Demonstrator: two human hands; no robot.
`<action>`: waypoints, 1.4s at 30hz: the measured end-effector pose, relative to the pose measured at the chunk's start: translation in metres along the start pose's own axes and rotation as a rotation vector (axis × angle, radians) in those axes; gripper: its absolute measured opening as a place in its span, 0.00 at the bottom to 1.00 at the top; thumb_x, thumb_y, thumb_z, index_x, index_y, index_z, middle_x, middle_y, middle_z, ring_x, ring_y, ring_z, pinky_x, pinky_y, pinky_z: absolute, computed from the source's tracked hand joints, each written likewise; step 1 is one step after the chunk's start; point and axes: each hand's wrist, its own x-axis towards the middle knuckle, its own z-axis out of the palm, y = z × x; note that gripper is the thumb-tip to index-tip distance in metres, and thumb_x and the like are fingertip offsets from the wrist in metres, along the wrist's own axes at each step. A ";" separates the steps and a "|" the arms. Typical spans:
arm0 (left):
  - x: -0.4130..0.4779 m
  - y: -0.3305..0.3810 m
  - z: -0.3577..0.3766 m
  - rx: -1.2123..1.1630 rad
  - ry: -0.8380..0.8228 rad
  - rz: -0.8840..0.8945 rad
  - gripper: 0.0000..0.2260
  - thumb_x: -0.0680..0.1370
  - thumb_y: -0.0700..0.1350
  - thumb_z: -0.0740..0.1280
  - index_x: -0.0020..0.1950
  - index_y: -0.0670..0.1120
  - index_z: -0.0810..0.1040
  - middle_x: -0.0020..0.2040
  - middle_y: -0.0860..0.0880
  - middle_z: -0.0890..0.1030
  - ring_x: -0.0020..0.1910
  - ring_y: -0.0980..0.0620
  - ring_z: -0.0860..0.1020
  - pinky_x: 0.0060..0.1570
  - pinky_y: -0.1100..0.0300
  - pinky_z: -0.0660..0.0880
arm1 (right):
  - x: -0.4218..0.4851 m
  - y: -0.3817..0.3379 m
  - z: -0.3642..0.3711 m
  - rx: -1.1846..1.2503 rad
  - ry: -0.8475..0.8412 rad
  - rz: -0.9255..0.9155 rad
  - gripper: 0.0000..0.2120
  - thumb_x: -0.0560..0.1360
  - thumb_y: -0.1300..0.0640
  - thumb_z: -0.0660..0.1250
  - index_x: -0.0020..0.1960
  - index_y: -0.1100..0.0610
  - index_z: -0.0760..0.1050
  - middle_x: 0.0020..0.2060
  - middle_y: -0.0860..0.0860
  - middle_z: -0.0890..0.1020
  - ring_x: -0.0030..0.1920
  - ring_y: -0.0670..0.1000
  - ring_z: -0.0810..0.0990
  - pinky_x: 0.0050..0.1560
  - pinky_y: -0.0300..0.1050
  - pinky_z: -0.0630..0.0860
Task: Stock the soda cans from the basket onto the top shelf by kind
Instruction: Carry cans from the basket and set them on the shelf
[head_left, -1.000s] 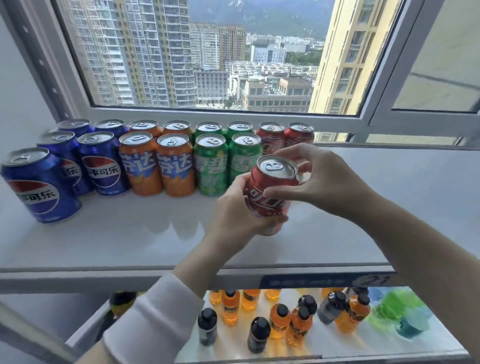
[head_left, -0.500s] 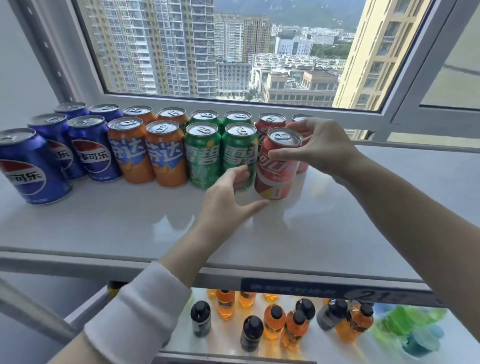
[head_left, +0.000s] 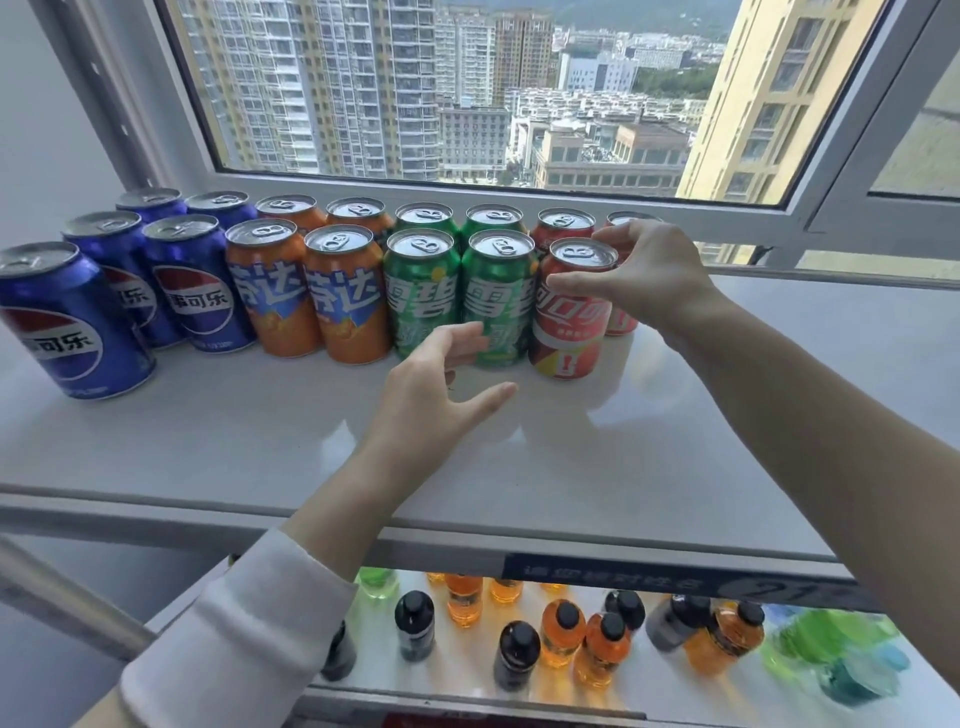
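Observation:
A red cola can (head_left: 569, 332) stands upright on the white top shelf (head_left: 260, 441), in the front row just right of the green cans (head_left: 423, 296). My right hand (head_left: 649, 275) grips its top, thumb across the front under the rim and fingers behind. My left hand (head_left: 436, 384) hovers open over the shelf in front of the green cans, holding nothing. Left of the green cans stand orange cans (head_left: 270, 296) and blue cola cans (head_left: 192, 291). Another red can (head_left: 563, 226) is in the back row, and one more is partly hidden behind my right hand. The basket is out of view.
A window frame (head_left: 467, 187) runs right behind the cans. The shelf is bare to the right of the red cans. Below, a lower shelf holds several small orange and dark bottles (head_left: 561, 629) and green ones at the right.
The red can went from held up in both hands to standing on the shelf beside the green cans. My left hand let go of it and drew back, open.

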 end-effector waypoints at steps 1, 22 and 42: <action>0.000 0.000 0.000 0.000 -0.002 0.003 0.28 0.71 0.46 0.72 0.68 0.45 0.68 0.62 0.51 0.76 0.58 0.60 0.74 0.59 0.66 0.70 | 0.000 0.000 0.000 -0.004 0.005 0.002 0.33 0.59 0.49 0.80 0.60 0.60 0.75 0.54 0.53 0.81 0.55 0.50 0.79 0.58 0.47 0.76; -0.022 -0.008 -0.025 0.156 -0.121 0.183 0.23 0.74 0.47 0.69 0.67 0.44 0.69 0.64 0.48 0.75 0.63 0.53 0.72 0.59 0.69 0.63 | -0.060 0.002 0.020 -0.147 0.233 0.024 0.37 0.71 0.46 0.70 0.72 0.61 0.60 0.68 0.57 0.67 0.67 0.54 0.68 0.67 0.46 0.66; -0.195 -0.005 -0.013 0.337 -0.054 0.276 0.19 0.76 0.49 0.60 0.63 0.41 0.73 0.58 0.44 0.77 0.59 0.47 0.74 0.60 0.66 0.64 | -0.311 0.045 0.047 -0.441 0.175 -0.237 0.28 0.73 0.47 0.59 0.65 0.66 0.70 0.63 0.64 0.72 0.68 0.65 0.67 0.68 0.57 0.64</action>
